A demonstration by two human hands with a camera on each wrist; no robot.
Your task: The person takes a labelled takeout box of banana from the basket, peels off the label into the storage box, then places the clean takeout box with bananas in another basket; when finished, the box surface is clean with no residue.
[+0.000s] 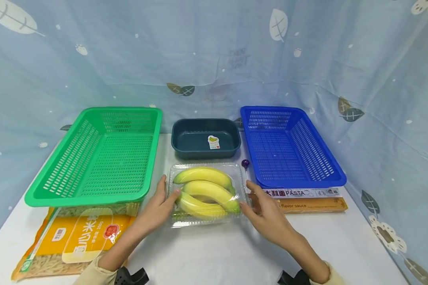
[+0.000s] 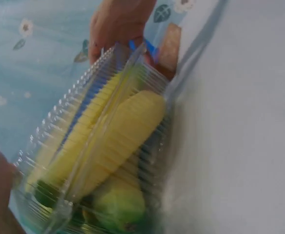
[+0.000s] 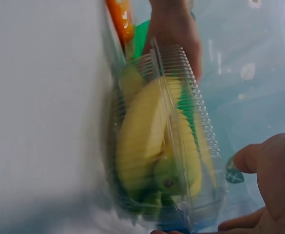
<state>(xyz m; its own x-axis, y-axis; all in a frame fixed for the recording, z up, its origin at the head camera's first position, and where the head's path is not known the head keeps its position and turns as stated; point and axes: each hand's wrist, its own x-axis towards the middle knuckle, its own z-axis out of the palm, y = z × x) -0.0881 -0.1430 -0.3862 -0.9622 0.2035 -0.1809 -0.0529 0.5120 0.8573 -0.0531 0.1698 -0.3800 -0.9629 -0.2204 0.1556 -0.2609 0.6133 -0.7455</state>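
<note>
A clear lidded plastic box of yellow bananas with green ends sits in the middle, near the white table's front. My left hand grips its left side, thumb over the lid. At the box's right side is my right hand, fingers spread. In the right wrist view a gap shows between the right thumb and the lid, with the other fingers low by the box's near end. Whether those fingers press the box is hidden. The left wrist view is blurred and shows the bananas through the ribbed wall.
A green basket stands left, over an orange pasta bag. Behind the box is a dark teal bin with a banana sticker. A blue basket, a pasta pack, a sauce box and a purple lollipop lie right.
</note>
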